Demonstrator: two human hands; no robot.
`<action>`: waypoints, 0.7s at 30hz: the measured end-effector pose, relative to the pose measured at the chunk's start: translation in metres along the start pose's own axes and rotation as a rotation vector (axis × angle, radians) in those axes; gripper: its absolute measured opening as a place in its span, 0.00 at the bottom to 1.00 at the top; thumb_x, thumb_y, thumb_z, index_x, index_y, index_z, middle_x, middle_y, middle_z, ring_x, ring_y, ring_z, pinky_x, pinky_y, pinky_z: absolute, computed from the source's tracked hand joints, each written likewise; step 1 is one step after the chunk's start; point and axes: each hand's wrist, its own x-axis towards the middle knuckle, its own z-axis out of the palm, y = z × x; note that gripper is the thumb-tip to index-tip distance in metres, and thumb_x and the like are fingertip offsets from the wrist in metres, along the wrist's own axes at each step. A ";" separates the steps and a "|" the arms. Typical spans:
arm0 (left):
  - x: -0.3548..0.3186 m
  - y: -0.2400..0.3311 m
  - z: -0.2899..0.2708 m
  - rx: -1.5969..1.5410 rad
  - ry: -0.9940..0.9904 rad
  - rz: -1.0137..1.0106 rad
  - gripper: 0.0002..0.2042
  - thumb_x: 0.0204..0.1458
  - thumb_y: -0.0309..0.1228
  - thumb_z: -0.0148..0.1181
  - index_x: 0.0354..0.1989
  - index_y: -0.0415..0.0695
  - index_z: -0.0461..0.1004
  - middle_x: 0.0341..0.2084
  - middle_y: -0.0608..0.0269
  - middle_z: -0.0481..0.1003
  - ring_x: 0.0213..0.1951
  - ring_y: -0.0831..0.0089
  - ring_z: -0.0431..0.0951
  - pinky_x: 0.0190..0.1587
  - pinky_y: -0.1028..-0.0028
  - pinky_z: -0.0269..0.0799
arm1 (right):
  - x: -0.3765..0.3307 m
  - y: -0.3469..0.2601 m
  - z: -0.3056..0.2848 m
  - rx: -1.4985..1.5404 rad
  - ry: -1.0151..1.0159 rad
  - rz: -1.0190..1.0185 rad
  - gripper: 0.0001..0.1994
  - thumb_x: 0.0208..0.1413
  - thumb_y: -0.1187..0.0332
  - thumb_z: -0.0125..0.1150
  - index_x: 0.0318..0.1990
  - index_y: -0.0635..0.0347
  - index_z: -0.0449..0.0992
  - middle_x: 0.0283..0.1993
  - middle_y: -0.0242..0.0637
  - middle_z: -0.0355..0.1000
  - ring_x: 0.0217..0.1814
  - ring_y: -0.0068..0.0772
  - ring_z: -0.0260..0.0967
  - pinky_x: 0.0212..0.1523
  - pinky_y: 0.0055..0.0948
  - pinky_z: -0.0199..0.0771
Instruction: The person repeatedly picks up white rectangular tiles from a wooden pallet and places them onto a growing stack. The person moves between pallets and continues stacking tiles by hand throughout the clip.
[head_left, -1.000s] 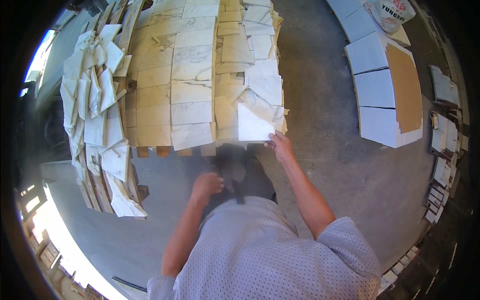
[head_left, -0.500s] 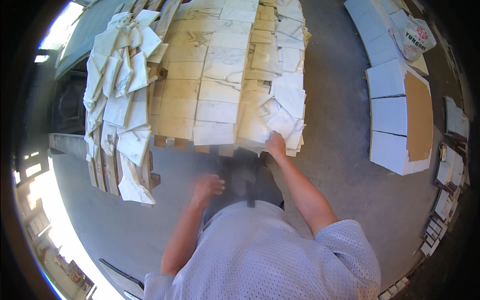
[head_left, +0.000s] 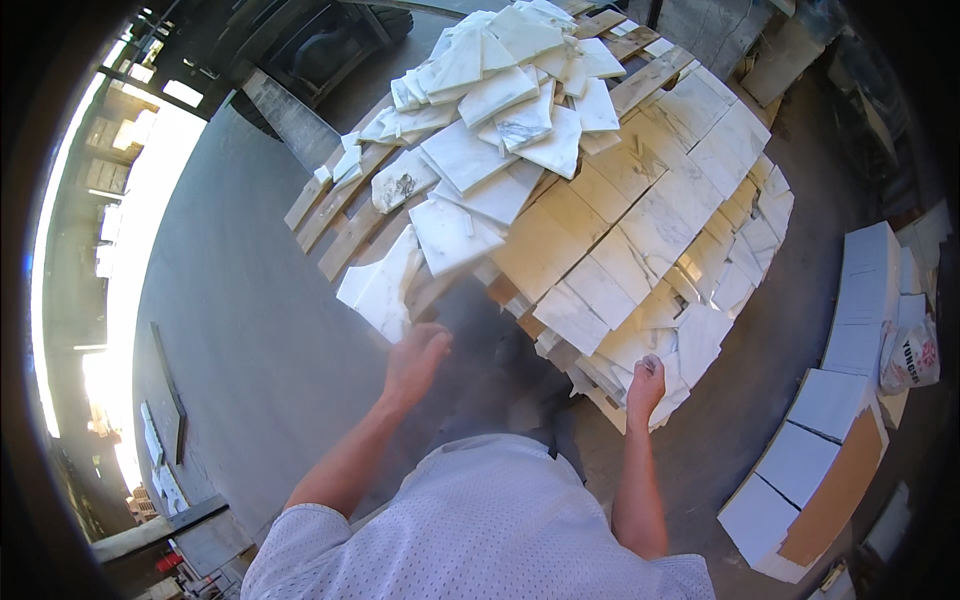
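Head view: a white slab [head_left: 383, 285] lies at the near end of the messy pile [head_left: 495, 100], on wood planks [head_left: 350, 238]. The left grip [head_left: 417, 358] is right by its low corner, half curled. It looks blurry, so I can't tell if it is grabbing anything. The left arm [head_left: 345, 460] slants up and in. The right grip [head_left: 646, 385] is curled up like a fist, over the near part of the flat tiles [head_left: 600, 290]. The right arm [head_left: 639, 485] points almost straight up. White boxes [head_left: 798, 465] are off to the right.
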 end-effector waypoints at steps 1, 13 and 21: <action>0.011 -0.004 -0.016 0.146 0.131 -0.013 0.16 0.57 0.34 0.56 0.49 0.36 0.72 0.39 0.58 0.77 0.39 0.68 0.78 0.42 0.72 0.73 | -0.011 -0.014 0.008 0.131 -0.024 -0.020 0.18 0.55 0.70 0.58 0.52 0.69 0.72 0.42 0.44 0.76 0.44 0.33 0.74 0.47 0.27 0.73; 0.112 -0.018 -0.072 0.958 0.149 0.086 0.38 0.44 0.56 0.64 0.55 0.35 0.68 0.55 0.43 0.66 0.61 0.52 0.63 0.62 0.52 0.54 | -0.051 -0.227 0.205 0.257 -0.480 0.022 0.28 0.57 0.57 0.62 0.56 0.73 0.66 0.46 0.44 0.72 0.40 0.29 0.73 0.36 0.27 0.75; 0.090 -0.033 -0.086 0.835 0.223 -0.117 0.35 0.46 0.58 0.60 0.47 0.33 0.71 0.53 0.44 0.66 0.59 0.51 0.64 0.59 0.58 0.60 | -0.042 -0.235 0.229 0.511 -0.685 0.302 0.12 0.58 0.66 0.61 0.37 0.68 0.69 0.31 0.40 0.72 0.31 0.29 0.73 0.29 0.27 0.77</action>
